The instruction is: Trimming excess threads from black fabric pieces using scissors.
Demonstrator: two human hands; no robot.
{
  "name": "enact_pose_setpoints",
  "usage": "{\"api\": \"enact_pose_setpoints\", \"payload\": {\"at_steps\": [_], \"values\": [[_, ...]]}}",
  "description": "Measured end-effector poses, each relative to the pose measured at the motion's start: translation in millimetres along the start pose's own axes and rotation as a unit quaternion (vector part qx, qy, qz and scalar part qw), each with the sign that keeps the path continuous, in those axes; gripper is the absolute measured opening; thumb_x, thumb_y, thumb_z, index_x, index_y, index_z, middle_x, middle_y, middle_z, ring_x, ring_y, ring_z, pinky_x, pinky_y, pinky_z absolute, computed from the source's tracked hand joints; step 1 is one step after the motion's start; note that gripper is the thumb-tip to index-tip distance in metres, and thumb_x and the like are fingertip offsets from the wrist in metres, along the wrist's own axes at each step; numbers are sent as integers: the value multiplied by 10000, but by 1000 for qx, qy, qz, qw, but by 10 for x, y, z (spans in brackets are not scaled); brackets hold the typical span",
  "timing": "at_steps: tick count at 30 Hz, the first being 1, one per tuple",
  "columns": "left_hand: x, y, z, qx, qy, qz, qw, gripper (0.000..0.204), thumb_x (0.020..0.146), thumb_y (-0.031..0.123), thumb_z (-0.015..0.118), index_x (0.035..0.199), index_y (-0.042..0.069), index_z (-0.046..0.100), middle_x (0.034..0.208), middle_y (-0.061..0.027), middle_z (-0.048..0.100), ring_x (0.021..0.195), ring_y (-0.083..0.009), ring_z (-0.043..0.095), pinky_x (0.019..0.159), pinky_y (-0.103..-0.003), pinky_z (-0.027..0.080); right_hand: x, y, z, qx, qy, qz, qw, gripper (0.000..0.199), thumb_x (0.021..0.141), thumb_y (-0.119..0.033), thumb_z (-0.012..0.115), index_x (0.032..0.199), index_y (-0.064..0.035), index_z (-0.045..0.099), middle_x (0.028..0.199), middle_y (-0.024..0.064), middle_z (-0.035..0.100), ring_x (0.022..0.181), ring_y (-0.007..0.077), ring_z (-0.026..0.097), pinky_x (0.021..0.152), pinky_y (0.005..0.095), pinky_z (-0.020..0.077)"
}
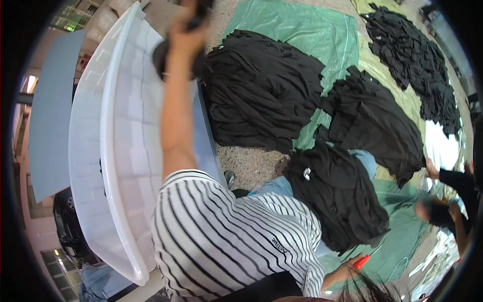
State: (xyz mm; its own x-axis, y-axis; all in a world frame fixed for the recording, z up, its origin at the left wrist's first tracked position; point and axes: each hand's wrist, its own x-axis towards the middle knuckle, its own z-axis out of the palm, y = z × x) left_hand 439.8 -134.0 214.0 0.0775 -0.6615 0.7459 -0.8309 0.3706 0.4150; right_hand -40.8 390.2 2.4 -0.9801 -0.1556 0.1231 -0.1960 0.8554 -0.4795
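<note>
My left arm is stretched far forward, and my left hand (188, 38) is closed around a bunched black cloth (162, 59), smeared by motion. It is beside the left end of a large heap of black garments (261, 90). Low on the right, my right hand (344, 268) is closed on a small red object (361, 261); what kind it is I cannot make out. Across my lap, over blue jeans, lies a pile of black garments (342, 201) with a small white tag (307, 173) showing.
A long white plastic tub (108, 126) stands along my left. Green sheeting (297, 25) covers the floor ahead, with more black garment heaps (377, 121) (412, 60) on the right. Another person's dark sleeve (455, 181) and hand (431, 169) appear at the right edge.
</note>
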Motion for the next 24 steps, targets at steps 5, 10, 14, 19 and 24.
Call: {"api": "enact_pose_setpoints", "payload": {"at_steps": [5, 10, 14, 19, 24], "values": [[-1717, -474, 1529, 60, -240, -9, 969, 456, 639, 70, 735, 1081, 114, 629, 1060, -109, 639, 987, -345, 596, 857, -458, 488, -137, -79, -172, 22, -43, 19, 999, 552, 943, -439, 587, 1263, 11, 585, 817, 150, 638, 625, 252, 552, 566, 390, 443], [-3208, -207, 2504, -186, -366, -312, 856, 210, 868, 230, 650, 962, 44, 676, 906, -130, 687, 877, -281, 668, 806, -381, 512, -309, -179, -290, 38, -2, 52, 998, 474, 941, -412, 606, 1282, -83, 611, 874, 86, 676, 655, 165, 600, 523, 307, 458], [-3110, 849, 2450, -300, -296, -131, 897, 205, 879, 144, 629, 1056, 39, 627, 1012, -112, 637, 941, -240, 638, 843, -349, 499, -374, -7, -244, 68, -81, 107, 989, 378, 930, -317, 648, 1235, -94, 650, 647, -35, 571, 517, 61, 451, 457, 244, 379], [-2637, 2226, 1894, -410, -292, 71, 861, 174, 867, 32, 632, 1040, 19, 642, 1092, -133, 633, 1011, -293, 604, 889, -367, 469, -463, -162, -162, 12, -35, 127, 991, 368, 875, -390, 680, 1055, -69, 676, 825, 234, 671, 777, 425, 652, 656, 458, 495], [-3070, 3125, 1498, -519, -455, 276, 669, 111, 798, 3, 692, 902, 23, 662, 925, -104, 655, 874, -290, 622, 754, -354, 504, -690, -219, -249, -21, -25, 186, 982, 409, 853, -467, 674, 963, -74, 654, 756, 237, 652, 779, 457, 635, 659, 500, 480]]}}
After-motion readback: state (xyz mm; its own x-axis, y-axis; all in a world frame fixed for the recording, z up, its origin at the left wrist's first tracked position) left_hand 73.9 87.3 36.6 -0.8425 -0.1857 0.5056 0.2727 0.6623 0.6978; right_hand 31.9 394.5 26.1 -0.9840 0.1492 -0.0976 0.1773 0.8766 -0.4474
